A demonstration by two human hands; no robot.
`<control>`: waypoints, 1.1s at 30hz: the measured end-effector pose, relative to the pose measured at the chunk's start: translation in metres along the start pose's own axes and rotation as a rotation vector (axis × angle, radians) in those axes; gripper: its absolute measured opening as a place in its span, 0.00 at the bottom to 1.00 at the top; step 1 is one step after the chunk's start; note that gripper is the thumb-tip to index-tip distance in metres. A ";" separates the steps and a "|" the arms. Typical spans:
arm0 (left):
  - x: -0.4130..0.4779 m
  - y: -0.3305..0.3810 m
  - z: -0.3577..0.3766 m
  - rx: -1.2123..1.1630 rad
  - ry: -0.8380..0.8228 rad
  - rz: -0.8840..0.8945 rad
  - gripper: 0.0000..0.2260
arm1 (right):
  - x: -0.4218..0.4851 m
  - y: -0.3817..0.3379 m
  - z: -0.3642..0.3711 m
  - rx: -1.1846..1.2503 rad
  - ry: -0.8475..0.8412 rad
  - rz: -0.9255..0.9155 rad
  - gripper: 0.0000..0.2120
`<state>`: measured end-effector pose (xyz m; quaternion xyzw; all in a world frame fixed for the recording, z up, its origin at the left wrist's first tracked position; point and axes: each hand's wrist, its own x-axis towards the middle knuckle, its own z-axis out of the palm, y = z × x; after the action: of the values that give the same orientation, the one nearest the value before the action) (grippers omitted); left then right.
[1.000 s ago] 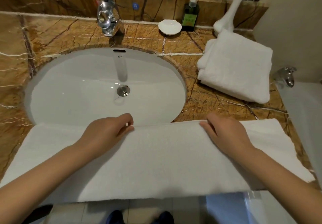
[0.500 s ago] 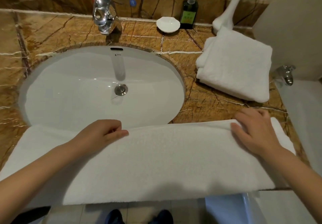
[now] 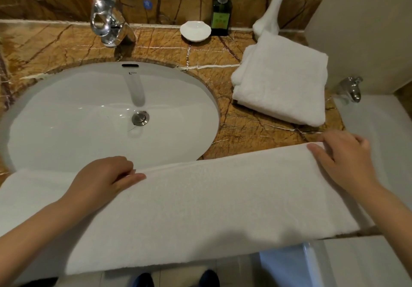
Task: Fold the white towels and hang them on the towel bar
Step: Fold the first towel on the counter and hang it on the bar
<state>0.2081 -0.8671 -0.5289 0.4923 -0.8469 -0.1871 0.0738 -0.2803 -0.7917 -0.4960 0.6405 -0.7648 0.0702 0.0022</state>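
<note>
- Head view: a long towel (image 3: 211, 208), white and folded into a band, lies along the front edge of the brown marble table (image 3: 156, 48). Its far edge crosses the near rim of the sink (image 3: 66, 119), and its near edge hangs past the table's front edge.
- The left grip (image 3: 104, 179) is at the band's far edge, in front of the sink. Its fingers are curled over that edge and the thumb lies flat on top, pinching the cloth.
- The right grip (image 3: 343, 161) is at the band's far right corner. The thumb is on top and the fingers are curled past the edge, holding the corner.
- A folded towel (image 3: 283, 86), also white, sits near the table's back right corner, well apart from the band.
- Along the back edge stand a chrome faucet (image 3: 109, 25), a white soap dish (image 3: 195, 31), a green pump bottle (image 3: 221, 16) and a white vase (image 3: 270, 16). The vase's base is just behind the folded towel.
</note>
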 end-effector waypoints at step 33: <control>-0.010 -0.035 -0.027 -0.331 -0.159 -0.273 0.19 | -0.027 -0.245 0.013 0.384 -0.110 -0.387 0.10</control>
<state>0.2495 -0.8811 -0.5169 0.5671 -0.7334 -0.3698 0.0605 -0.0338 -0.8081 -0.4858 0.7663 -0.5998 0.1772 -0.1474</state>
